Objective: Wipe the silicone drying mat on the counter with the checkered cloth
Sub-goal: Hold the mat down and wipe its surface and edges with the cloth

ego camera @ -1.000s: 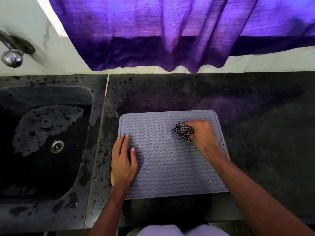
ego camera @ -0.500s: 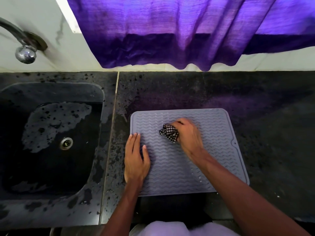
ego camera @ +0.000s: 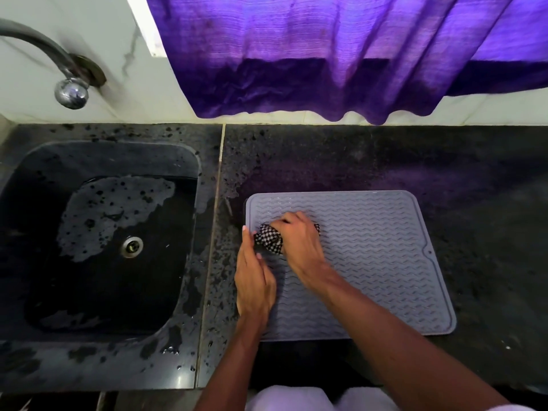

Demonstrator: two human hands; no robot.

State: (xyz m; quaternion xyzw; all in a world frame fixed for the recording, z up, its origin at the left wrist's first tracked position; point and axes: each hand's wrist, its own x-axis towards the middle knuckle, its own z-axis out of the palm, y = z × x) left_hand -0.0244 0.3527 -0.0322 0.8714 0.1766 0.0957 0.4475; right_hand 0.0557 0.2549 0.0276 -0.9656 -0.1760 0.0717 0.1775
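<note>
At nine o'clock lies the dark sink (ego camera: 44,232). Beside it, the left hand (ego camera: 253,284) presses flat, fingers together, on the silicone drying mat (ego camera: 385,262) at its nine o'clock edge, likely to stop it sliding on the surface (ego camera: 489,203). The right hand (ego camera: 299,241) is clenched around the bunched checkered cloth (ego camera: 268,240), rubbing the ridges. No writing is readable.
</note>
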